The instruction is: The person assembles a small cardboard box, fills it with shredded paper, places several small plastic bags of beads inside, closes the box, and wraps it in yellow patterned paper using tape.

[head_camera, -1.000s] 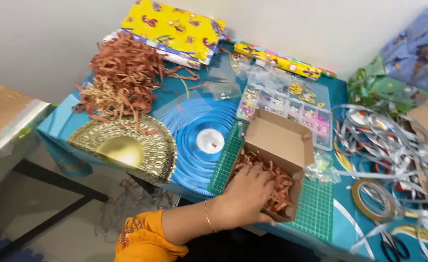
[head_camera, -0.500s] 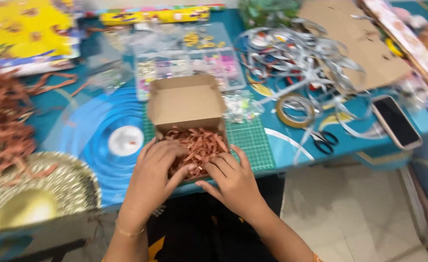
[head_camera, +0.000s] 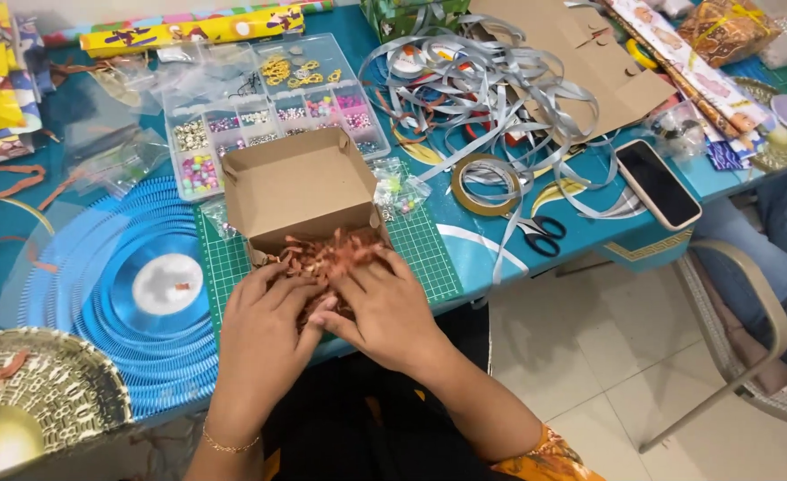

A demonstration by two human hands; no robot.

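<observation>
Both hands now press into the brown paper shreds (head_camera: 327,258) in the cardboard box (head_camera: 300,191): left hand (head_camera: 264,325) has joined right hand (head_camera: 385,307), fingers spread, clamped on nothing; scissors (head_camera: 541,233) lie at three o'clock.

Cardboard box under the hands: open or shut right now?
Open. The cardboard box has its lid flap folded back flat, and brown paper shreds show inside, with both hands pressing on them.

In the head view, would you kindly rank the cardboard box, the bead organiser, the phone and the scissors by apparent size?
1. Bead organiser and cardboard box: they look alike in size, and the box lies nearer the camera, so I would not rank them.
2. Phone.
3. Scissors, smallest.
</observation>
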